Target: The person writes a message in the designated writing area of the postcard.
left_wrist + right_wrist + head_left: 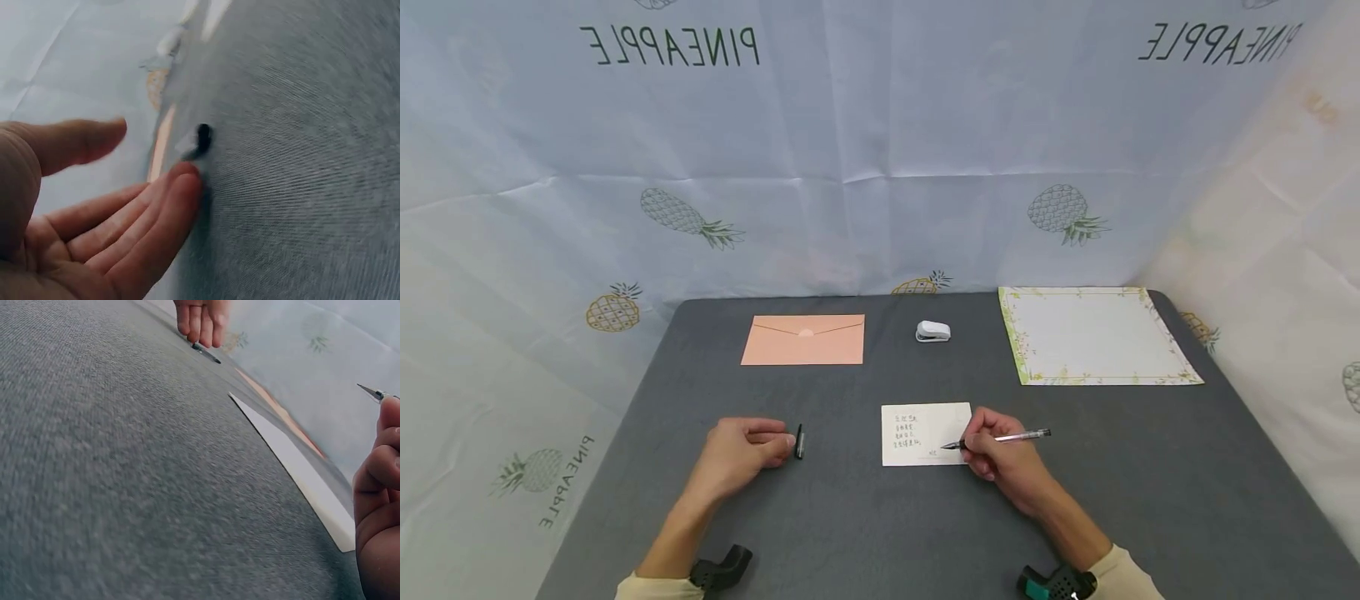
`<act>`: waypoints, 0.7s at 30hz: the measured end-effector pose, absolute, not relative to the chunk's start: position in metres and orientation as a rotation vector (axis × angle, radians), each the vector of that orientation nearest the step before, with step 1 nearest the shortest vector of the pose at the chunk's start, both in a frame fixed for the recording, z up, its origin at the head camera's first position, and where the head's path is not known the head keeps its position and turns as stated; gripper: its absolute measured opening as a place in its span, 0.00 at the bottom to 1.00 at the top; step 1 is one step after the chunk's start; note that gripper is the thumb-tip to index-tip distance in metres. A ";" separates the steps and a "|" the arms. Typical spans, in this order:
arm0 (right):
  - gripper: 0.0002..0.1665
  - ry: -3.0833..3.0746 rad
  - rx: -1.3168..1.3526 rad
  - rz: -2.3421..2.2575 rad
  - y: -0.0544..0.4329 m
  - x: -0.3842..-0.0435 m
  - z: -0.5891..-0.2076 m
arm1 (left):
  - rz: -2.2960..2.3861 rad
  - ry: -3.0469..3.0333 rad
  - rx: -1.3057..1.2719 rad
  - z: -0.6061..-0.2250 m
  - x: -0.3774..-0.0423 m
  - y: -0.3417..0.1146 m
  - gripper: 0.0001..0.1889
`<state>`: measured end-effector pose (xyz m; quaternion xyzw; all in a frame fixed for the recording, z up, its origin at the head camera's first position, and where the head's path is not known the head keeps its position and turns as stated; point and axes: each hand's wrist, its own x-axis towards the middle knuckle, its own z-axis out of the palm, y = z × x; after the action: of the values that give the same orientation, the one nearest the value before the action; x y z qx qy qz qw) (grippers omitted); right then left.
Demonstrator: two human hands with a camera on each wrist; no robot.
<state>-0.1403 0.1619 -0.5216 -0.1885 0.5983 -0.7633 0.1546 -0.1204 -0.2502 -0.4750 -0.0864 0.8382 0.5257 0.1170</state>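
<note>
In the head view, my right hand (pixel 1011 462) grips a clear-barrelled gel pen (pixel 1033 434) over the right side of a small white card (pixel 943 419). Several handwritten lines cover the card's left half, with a short line lower down. The right wrist view shows the pen's metal tip (pixel 372 392) above the card (pixel 306 481). At the left, my left hand (pixel 741 454) lies beside a black pen cap (pixel 800 442) on the table. The left wrist view has the thumb apart from the loosely extended fingers (pixel 181 200), with the cap (pixel 203 139) just beyond the fingertips.
A peach envelope (pixel 805 343) lies flap up at the back left of the dark grey table (pixel 850 533). Right of it stands a small white stapler (pixel 933 332). A sheet with a floral border (pixel 1090 337) lies at the back right. Pineapple-print cloth (pixel 880 125) hangs behind.
</note>
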 end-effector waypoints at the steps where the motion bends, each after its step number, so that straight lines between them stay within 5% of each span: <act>1: 0.12 1.716 -0.533 -2.185 0.161 -0.140 -0.522 | 1.467 2.532 -0.262 -0.476 -0.121 -0.247 0.19; 7: 0.09 1.728 -0.487 -2.167 0.154 -0.138 -0.522 | 1.164 2.827 -0.243 -0.481 -0.122 -0.233 0.09; 21: 0.10 1.713 -0.450 -2.156 0.151 -0.137 -0.522 | 0.953 2.975 -0.112 -0.482 -0.123 -0.214 0.09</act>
<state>-0.1366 0.1511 -0.5217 -0.1588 0.6046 -0.7608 0.1747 -0.1227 -0.2139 -0.4819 -0.0359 0.9517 0.3050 0.0079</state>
